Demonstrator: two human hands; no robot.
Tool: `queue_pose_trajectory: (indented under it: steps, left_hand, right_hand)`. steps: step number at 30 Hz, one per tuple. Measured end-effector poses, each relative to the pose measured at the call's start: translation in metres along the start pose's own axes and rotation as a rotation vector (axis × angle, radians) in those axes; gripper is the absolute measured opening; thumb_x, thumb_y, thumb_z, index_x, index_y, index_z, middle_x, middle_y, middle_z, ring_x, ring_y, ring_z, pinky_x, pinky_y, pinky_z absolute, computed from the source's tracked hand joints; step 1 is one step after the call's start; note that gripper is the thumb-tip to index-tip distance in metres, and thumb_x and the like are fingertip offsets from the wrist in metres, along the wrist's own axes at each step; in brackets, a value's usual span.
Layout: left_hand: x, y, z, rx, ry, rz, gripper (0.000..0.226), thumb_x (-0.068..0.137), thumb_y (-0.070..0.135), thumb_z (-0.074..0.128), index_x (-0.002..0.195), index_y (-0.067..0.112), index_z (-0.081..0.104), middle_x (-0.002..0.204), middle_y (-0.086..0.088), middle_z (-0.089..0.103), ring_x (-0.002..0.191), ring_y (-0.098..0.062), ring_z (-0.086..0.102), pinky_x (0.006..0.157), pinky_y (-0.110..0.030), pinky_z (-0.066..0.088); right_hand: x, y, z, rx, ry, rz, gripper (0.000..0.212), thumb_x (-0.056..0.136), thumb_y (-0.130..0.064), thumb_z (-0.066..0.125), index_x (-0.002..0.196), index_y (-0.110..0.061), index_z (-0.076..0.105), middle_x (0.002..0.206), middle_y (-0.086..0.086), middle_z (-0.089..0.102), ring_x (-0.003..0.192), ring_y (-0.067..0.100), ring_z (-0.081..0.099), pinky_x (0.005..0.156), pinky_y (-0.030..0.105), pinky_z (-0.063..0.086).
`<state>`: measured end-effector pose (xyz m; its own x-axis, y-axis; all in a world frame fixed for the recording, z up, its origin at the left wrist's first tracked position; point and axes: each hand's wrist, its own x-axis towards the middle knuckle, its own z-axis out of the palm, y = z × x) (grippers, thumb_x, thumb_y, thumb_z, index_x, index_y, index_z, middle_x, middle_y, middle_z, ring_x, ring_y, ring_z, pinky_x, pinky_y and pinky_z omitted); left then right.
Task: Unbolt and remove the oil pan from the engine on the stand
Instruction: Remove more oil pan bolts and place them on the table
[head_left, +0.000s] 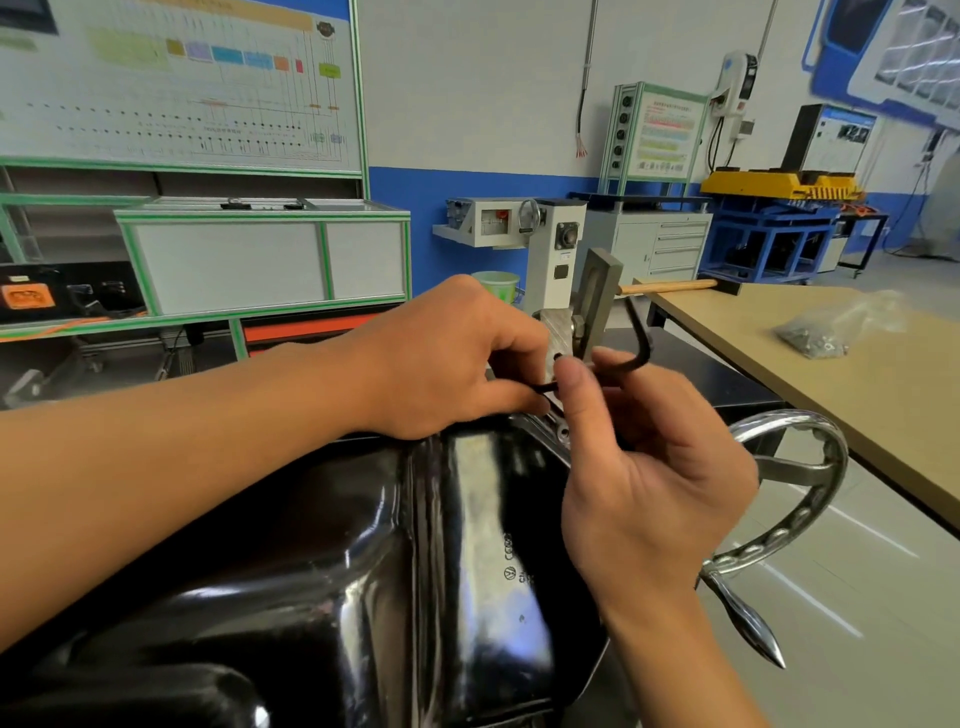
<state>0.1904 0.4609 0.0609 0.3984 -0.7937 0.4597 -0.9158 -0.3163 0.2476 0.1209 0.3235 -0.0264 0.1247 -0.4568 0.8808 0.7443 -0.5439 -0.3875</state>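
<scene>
The glossy black oil pan (363, 561) fills the lower middle of the view, its bottom facing up on the engine. Both hands meet above its far edge. My left hand (447, 358) curls its fingers round one end of a dark L-shaped hex key (636, 343). My right hand (649, 467) pinches the key's shaft with thumb and fingers, near the grey metal bracket (563, 332) of the engine stand. The key's bend sticks out to the right past my right thumb. The key's tip and any bolt under it are hidden by my fingers.
The stand's chrome handwheel (800, 483) with its crank handle juts out at right. A wooden table (831, 374) holding a plastic bag of small parts (826, 332) lies beyond it. A green-framed training bench (260, 254) stands behind at left.
</scene>
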Motion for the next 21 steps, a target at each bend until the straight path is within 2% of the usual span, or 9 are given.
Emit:
queue_pose_trajectory:
  steps: [2, 4, 7, 9, 11, 13, 14, 18, 21]
  left_hand:
    - [0.0003, -0.0013, 0.0007, 0.002, 0.016, -0.014, 0.009, 0.082, 0.019, 0.079, 0.083, 0.012, 0.074, 0.074, 0.006, 0.073, 0.069, -0.006, 0.067, 0.061, -0.014, 0.050]
    - [-0.0007, -0.0011, 0.0003, -0.025, 0.006, -0.014, 0.010, 0.083, 0.020, 0.080, 0.088, 0.013, 0.075, 0.077, 0.007, 0.073, 0.072, -0.004, 0.068, 0.067, -0.020, 0.054]
    - [-0.0032, 0.0019, -0.0015, -0.093, -0.052, 0.008, 0.026, 0.088, 0.018, 0.074, 0.114, 0.019, 0.074, 0.096, 0.010, 0.076, 0.090, -0.002, 0.071, 0.081, -0.022, 0.056]
    - [-0.0032, 0.0028, -0.0022, -0.109, -0.077, -0.002, 0.030, 0.092, 0.017, 0.069, 0.121, 0.019, 0.072, 0.100, 0.009, 0.077, 0.092, -0.003, 0.071, 0.084, -0.027, 0.057]
    - [-0.0023, 0.0018, -0.0016, -0.102, -0.085, -0.025, 0.023, 0.091, 0.017, 0.071, 0.113, 0.014, 0.075, 0.093, 0.010, 0.077, 0.084, 0.001, 0.071, 0.080, -0.023, 0.056]
    - [-0.0025, 0.0016, -0.0022, -0.096, -0.082, -0.036, 0.010, 0.087, 0.017, 0.075, 0.096, 0.012, 0.078, 0.078, 0.016, 0.074, 0.070, 0.003, 0.067, 0.068, -0.012, 0.049]
    - [-0.0025, 0.0019, -0.0026, -0.088, -0.078, -0.035, 0.006, 0.086, 0.017, 0.076, 0.087, 0.012, 0.077, 0.071, 0.015, 0.072, 0.065, 0.001, 0.065, 0.063, -0.011, 0.046]
    - [-0.0021, 0.0004, -0.0019, -0.008, -0.030, -0.001, 0.016, 0.085, 0.020, 0.078, 0.076, 0.009, 0.070, 0.066, 0.001, 0.067, 0.064, -0.017, 0.063, 0.060, -0.028, 0.048]
    - [-0.0022, -0.0024, -0.0019, -0.022, -0.062, -0.026, 0.016, 0.083, 0.020, 0.080, 0.075, 0.011, 0.069, 0.067, 0.002, 0.067, 0.066, -0.017, 0.064, 0.062, -0.028, 0.049]
  right_hand:
    - [-0.0004, -0.0002, 0.0003, 0.023, 0.022, -0.002, 0.022, 0.087, -0.018, 0.079, 0.106, -0.027, 0.071, 0.092, -0.016, 0.072, 0.078, 0.003, 0.070, 0.071, 0.018, 0.051]
    - [-0.0022, 0.0004, -0.0001, 0.041, 0.016, -0.016, 0.027, 0.087, -0.013, 0.079, 0.110, -0.024, 0.071, 0.097, -0.019, 0.072, 0.083, 0.001, 0.071, 0.075, 0.017, 0.053]
    - [-0.0049, 0.0026, -0.0002, 0.027, -0.010, 0.003, 0.026, 0.089, -0.007, 0.075, 0.114, -0.011, 0.069, 0.101, -0.001, 0.075, 0.090, 0.006, 0.073, 0.082, 0.023, 0.056]
    - [-0.0064, 0.0027, 0.0004, -0.019, -0.054, -0.001, 0.021, 0.093, -0.008, 0.068, 0.113, -0.005, 0.070, 0.104, 0.007, 0.076, 0.098, 0.007, 0.073, 0.089, 0.023, 0.055]
    - [-0.0072, 0.0000, 0.0013, -0.056, -0.097, 0.005, 0.022, 0.095, -0.011, 0.061, 0.112, -0.001, 0.071, 0.107, 0.007, 0.075, 0.102, 0.009, 0.071, 0.093, 0.019, 0.051]
    - [-0.0056, -0.0020, 0.0011, -0.067, -0.114, 0.006, 0.024, 0.096, -0.013, 0.060, 0.115, -0.002, 0.070, 0.106, -0.001, 0.071, 0.100, 0.013, 0.069, 0.090, 0.021, 0.050]
    - [-0.0043, -0.0024, 0.0007, -0.071, -0.109, 0.005, 0.024, 0.095, -0.015, 0.063, 0.115, -0.004, 0.070, 0.104, -0.003, 0.070, 0.097, 0.015, 0.068, 0.086, 0.024, 0.051]
    - [-0.0018, 0.0023, 0.0006, 0.011, -0.068, 0.075, 0.018, 0.090, -0.015, 0.074, 0.109, -0.016, 0.071, 0.094, 0.002, 0.073, 0.085, 0.018, 0.071, 0.075, 0.038, 0.057]
    - [-0.0056, 0.0045, 0.0033, 0.096, -0.087, 0.198, 0.016, 0.090, -0.015, 0.074, 0.105, -0.018, 0.073, 0.090, -0.002, 0.074, 0.081, 0.018, 0.072, 0.073, 0.034, 0.057]
